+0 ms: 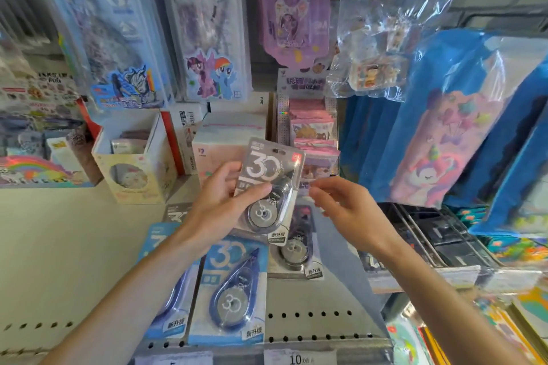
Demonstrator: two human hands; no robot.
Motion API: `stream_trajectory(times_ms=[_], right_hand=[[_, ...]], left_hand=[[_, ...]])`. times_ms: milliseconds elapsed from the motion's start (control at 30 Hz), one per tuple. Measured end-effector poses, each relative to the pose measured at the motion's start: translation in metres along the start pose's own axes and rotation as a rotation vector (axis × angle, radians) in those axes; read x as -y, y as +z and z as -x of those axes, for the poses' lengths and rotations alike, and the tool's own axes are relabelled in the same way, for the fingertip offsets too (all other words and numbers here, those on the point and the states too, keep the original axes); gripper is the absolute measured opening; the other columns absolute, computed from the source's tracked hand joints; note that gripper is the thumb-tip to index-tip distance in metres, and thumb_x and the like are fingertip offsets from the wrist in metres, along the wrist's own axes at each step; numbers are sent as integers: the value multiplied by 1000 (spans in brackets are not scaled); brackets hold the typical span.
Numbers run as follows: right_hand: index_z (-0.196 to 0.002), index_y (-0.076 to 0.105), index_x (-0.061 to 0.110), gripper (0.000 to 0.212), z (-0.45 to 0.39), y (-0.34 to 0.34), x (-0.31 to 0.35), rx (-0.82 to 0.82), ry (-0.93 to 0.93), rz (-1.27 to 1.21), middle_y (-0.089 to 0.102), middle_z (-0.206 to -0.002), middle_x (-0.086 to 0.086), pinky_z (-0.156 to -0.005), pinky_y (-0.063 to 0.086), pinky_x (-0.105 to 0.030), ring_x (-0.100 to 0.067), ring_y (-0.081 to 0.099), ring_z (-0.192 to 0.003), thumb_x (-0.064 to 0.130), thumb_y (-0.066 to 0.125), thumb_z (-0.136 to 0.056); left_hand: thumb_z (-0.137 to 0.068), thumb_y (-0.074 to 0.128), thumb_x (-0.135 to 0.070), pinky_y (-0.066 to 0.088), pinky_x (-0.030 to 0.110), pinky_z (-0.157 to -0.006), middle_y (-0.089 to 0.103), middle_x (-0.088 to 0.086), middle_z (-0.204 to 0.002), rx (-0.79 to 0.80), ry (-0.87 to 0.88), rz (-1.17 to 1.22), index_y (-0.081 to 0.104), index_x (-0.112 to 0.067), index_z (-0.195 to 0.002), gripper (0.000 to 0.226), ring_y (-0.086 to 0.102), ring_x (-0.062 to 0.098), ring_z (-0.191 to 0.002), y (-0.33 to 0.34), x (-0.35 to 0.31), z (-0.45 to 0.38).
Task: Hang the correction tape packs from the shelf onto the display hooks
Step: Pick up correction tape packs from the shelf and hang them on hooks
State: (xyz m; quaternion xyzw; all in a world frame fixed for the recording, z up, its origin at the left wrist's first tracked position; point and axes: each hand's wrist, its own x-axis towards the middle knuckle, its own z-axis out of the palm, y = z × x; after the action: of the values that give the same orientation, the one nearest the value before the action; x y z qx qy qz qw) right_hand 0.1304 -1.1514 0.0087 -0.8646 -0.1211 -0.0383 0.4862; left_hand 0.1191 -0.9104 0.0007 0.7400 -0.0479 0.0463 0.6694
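1 grey pack point(268, 184) is held in the left hand point(225, 204), thumb across its front, long axis upright and tilted right with its hang hole on top, while the empty, loosely curled right hand point(341, 204) hovers just beside its right edge, above 3 packs point(231, 290) on the shelf point(74, 246).

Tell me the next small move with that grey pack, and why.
Probably lift the grey pack toward a display hook and line up its hang slot. The left hand already grips it clear of the shelf, the right hand hovers beside it holding nothing, and blue packs still lie below.
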Motion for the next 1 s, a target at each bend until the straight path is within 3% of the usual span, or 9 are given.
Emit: stream_trajectory(times_ms=[100,167,333,400,533,600,733,900,1000], right_hand=[[-137,59,22,65,16,20,-8,81,-29,242,57,-128,9,-100,51,-28,-6,58,-114,64,64,-87],[-142,53,22,78,25,34,-12,146,-74,318,48,-135,8,-104,37,-19,-9,46,-125,70,67,-81],[-148,46,22,73,27,18,-19,234,-86,270,46,-142,9,-111,32,-14,-7,45,-132,41,80,-86],[-150,45,23,71,28,6,-23,250,-51,219,45,-145,10,-111,34,-15,-4,46,-133,30,79,-89],[-151,42,13,81,31,6,-33,131,105,342,42,-147,2,-116,34,-32,-19,42,-138,54,72,-89],[-141,48,11,76,32,8,-36,137,178,355,44,-137,4,-111,39,-34,-20,45,-131,61,70,-87],[-104,59,24,52,32,-4,-40,130,288,229,62,-96,11,-74,51,-28,-12,61,-89,68,73,-80],[-101,65,33,39,36,-25,-42,43,343,168,73,-95,13,-64,51,-20,-1,69,-83,58,82,-76],[-103,63,36,36,38,-30,-42,-31,305,10,75,-96,9,-60,54,-15,-1,73,-74,38,88,-78]], left_hand=[[-78,85,-39,55,24,-85,79,-12,-110,-51,2,18,57,-29,-125,55,75,5,-101,-8,0,2],[-80,84,-36,53,24,-86,79,-12,-111,-63,6,26,59,-26,-124,51,74,6,-103,-10,1,4],[-80,84,-38,53,23,-86,79,-13,-110,-104,5,28,61,-25,-123,51,74,5,-103,-13,6,8],[-83,83,-33,55,15,-79,79,-16,-108,-123,7,15,62,-26,-122,46,74,2,-100,-14,8,9],[-87,81,-27,52,7,-71,79,-19,-103,-126,0,4,61,-25,-124,42,74,-2,-95,-11,10,12],[-87,81,-25,52,7,-70,80,-18,-102,-134,-4,11,61,-22,-124,42,75,-1,-92,-8,9,13],[-85,82,-26,53,8,-70,80,-17,-102,-131,-6,26,63,-24,-122,41,75,0,-94,-6,6,15],[-88,80,-22,56,21,-79,81,-11,-104,-101,-28,66,66,-23,-119,34,77,7,-97,0,3,18],[-88,79,-20,57,17,-73,81,-9,-103,-85,-23,86,68,-23,-117,31,77,7,-95,5,1,19]])
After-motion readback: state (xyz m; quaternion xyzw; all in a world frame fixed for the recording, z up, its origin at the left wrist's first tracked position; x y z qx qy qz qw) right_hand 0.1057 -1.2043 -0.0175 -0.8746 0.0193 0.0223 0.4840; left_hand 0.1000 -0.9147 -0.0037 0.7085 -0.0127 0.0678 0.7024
